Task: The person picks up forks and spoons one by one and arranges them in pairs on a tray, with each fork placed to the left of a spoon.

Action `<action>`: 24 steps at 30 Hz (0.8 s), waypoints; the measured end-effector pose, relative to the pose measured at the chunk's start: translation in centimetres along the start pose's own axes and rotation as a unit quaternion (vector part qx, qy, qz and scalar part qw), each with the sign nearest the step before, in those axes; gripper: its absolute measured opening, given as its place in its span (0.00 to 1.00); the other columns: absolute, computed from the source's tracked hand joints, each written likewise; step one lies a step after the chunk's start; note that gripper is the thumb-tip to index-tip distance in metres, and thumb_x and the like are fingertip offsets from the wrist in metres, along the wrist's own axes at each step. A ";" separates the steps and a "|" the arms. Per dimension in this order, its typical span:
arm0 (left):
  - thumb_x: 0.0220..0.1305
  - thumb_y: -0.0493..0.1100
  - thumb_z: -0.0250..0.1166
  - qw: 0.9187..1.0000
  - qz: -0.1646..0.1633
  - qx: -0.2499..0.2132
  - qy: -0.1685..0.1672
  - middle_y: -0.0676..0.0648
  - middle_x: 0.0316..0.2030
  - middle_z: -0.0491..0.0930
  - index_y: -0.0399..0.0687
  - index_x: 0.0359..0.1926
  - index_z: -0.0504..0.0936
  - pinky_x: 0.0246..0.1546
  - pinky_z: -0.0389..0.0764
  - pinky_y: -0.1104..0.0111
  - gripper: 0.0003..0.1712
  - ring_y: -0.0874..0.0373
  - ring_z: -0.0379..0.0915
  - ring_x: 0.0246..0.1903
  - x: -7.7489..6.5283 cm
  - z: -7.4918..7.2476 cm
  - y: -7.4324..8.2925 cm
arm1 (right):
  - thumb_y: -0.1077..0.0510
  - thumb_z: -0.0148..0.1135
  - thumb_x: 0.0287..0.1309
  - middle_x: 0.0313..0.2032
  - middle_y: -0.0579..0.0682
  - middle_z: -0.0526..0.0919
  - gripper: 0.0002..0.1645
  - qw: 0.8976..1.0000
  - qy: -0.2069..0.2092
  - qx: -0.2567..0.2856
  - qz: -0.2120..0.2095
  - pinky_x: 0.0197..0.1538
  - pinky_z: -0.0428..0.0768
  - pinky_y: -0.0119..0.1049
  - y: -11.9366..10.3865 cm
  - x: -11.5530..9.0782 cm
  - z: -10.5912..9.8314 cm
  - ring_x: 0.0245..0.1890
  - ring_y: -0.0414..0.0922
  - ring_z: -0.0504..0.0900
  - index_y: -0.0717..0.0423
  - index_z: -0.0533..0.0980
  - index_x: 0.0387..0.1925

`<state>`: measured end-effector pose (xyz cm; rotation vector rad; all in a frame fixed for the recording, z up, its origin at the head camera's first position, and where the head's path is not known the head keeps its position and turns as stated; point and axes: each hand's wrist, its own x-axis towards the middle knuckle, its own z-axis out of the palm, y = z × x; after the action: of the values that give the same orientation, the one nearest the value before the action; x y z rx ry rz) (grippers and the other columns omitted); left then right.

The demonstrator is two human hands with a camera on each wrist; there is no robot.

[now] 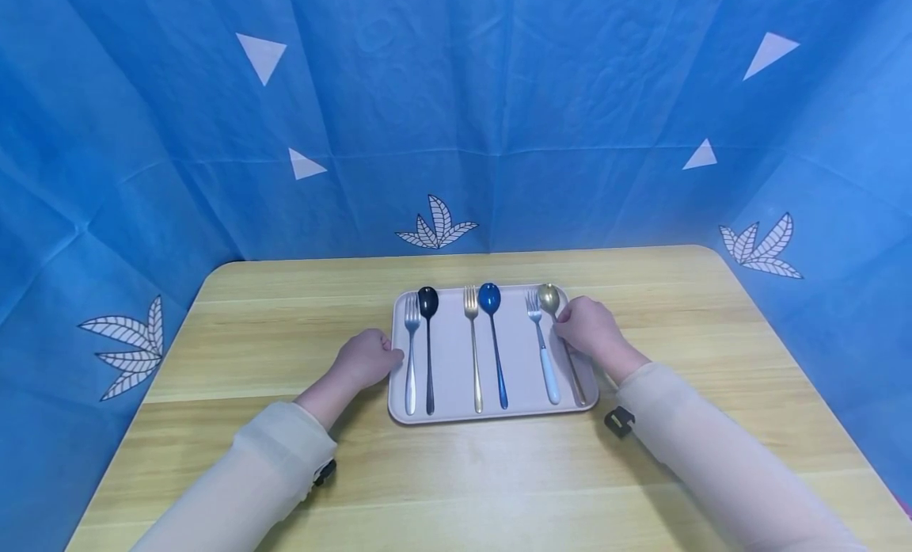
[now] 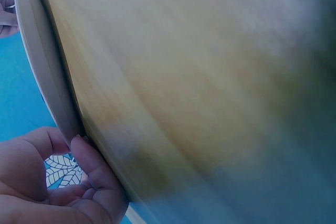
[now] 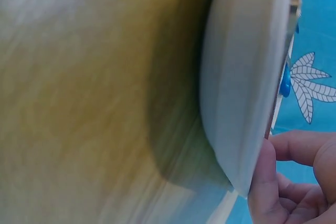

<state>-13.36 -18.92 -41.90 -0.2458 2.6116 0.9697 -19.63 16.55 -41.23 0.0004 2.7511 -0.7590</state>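
Observation:
A pale pinkish tray [image 1: 452, 378] lies on the table with cutlery set lengthwise across it. My left hand [image 1: 367, 357] grips the tray's left rim; in the left wrist view its thumb and a finger [image 2: 92, 163] meet at the edge. At the tray's right end my right hand [image 1: 587, 327] pinches the gold spoon [image 1: 574, 378] at its neck, just below the bowl. Beside that spoon lies a fork with a light blue handle [image 1: 549, 376]. In the right wrist view the right fingers [image 3: 262, 174] are close against the tray's rim.
Further left on the tray are a blue spoon [image 1: 496, 354], a gold fork [image 1: 474, 354], a black spoon [image 1: 429, 354] and a silver fork [image 1: 411, 362]. The wooden table [image 1: 484, 489] extends around the tray. Blue patterned cloth [image 1: 456, 100] hangs behind and at both sides.

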 end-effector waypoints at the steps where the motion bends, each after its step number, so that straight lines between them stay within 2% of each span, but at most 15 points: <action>1: 0.63 0.43 0.59 1.000 0.000 0.001 0.000 0.49 0.18 0.66 0.46 0.21 0.68 0.21 0.65 0.68 0.15 0.57 0.63 0.18 0.0 0.0 0.0 | 0.61 0.61 0.60 0.22 0.50 0.82 0.08 1.000 0.001 -0.002 0.000 0.26 0.78 0.33 0.0 0.0 0.0 0.21 0.42 0.79 0.61 0.82 0.29; 9: 0.63 0.43 0.60 1.000 0.008 0.005 0.004 0.49 0.18 0.66 0.46 0.21 0.68 0.21 0.65 0.68 0.15 0.57 0.63 0.18 0.0 0.0 -0.1 | 0.62 0.60 0.59 0.19 0.49 0.81 0.10 1.000 0.012 -0.013 -0.005 0.25 0.77 0.33 -0.1 -0.2 0.3 0.19 0.42 0.78 0.59 0.81 0.24; 17: 0.63 0.44 0.59 1.000 0.007 0.004 0.001 0.49 0.19 0.67 0.45 0.21 0.68 0.21 0.65 0.68 0.15 0.57 0.64 0.18 -0.2 -0.1 0.0 | 0.62 0.59 0.59 0.12 0.45 0.71 0.17 0.999 0.013 -0.031 -0.007 0.21 0.71 0.31 -0.2 -0.3 0.4 0.13 0.39 0.70 0.55 0.72 0.14; 24: 0.63 0.44 0.59 1.000 0.005 0.003 0.000 0.49 0.18 0.67 0.46 0.21 0.68 0.21 0.65 0.68 0.15 0.57 0.63 0.18 -0.1 -0.1 0.0 | 0.61 0.61 0.58 0.18 0.49 0.79 0.12 0.999 0.024 -0.040 -0.011 0.25 0.77 0.34 -0.1 -0.2 0.4 0.21 0.44 0.77 0.56 0.77 0.19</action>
<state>-13.27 -18.97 -41.75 -0.2306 2.6174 0.9657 -19.31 16.32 -41.44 -0.0295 2.8295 -0.6636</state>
